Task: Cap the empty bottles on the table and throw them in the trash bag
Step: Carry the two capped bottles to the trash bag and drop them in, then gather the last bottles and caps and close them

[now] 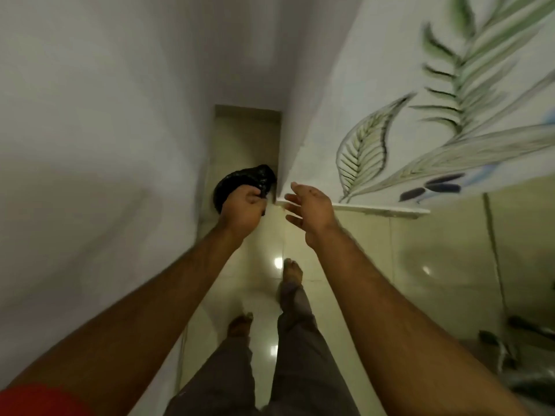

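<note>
My left hand [242, 208]: I am clenching it around a bunched handful of the black trash bag [240, 183], knuckles toward the camera, arm stretched out ahead of me.
My right hand [309, 210]: I am holding it loose and empty, fingers spread and slightly curled, palm turned toward the left hand; it is gripping nothing.
Trash bag: it is crumpled into a dark, shiny wad, sticking out above and to the left of my fist, in the air above the floor, close to the corner of the patterned wall.
Gap between the hands: they are near each other but apart; my right fingertips are pointing toward the bag without touching it.
Patterned wall [420, 115]: it is running along my right side, white with large green leaf drawings and some dark blue marks; its lower edge is ending in a pale ledge [375, 210] just behind my right hand.
Plain wall [90, 130]: it is filling the left side, smooth and greyish white.
Floor [264, 241]: glossy pale tiles are throwing back spots of light down a narrow passage between the two walls.
My legs [288, 340]: I am standing in grey trousers, barefoot, right foot ahead of the left.
Sleeve [36, 400]: a patch of red is showing at the bottom left corner.
Bottles: I cannot tell where they are.
</note>
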A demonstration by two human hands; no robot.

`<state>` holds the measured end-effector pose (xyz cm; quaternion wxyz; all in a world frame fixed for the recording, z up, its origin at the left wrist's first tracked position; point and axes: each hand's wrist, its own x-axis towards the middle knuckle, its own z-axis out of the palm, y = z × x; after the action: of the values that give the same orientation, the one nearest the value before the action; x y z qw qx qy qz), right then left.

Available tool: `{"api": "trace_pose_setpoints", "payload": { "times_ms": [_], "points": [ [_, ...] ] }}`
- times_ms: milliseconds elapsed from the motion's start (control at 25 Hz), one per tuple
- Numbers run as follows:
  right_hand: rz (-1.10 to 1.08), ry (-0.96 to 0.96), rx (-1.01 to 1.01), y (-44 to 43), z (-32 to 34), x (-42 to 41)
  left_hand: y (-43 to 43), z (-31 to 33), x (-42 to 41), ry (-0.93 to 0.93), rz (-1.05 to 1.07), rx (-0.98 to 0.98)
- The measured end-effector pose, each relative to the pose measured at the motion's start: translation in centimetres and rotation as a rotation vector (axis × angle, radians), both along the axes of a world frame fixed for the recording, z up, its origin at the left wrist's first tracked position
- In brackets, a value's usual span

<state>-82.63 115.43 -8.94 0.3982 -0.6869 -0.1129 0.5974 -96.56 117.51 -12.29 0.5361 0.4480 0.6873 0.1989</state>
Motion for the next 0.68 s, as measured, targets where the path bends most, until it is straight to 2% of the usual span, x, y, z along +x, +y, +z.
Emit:
{"api": "trace_pose_setpoints", "payload": {
  "times_ms": [280, 400, 680],
  "points": [
    [-0.388, -0.23, 0.194, -20.0, 14.2, 6.3, -11.2, 15.0, 7.8, -0.194, -0.42, 0.18],
    [-0.643, -0.381, 0.266, -30.7, 20.4, 10.2, -18.6, 21.1, 13.7, -0.337, -0.689, 0.23],
    [-1.114, -0.578, 0.325, -54.5, 28.6, 11.0, -38.7, 30.6, 21.9, -0.574, -1.025, 0.287]
  ]
}}
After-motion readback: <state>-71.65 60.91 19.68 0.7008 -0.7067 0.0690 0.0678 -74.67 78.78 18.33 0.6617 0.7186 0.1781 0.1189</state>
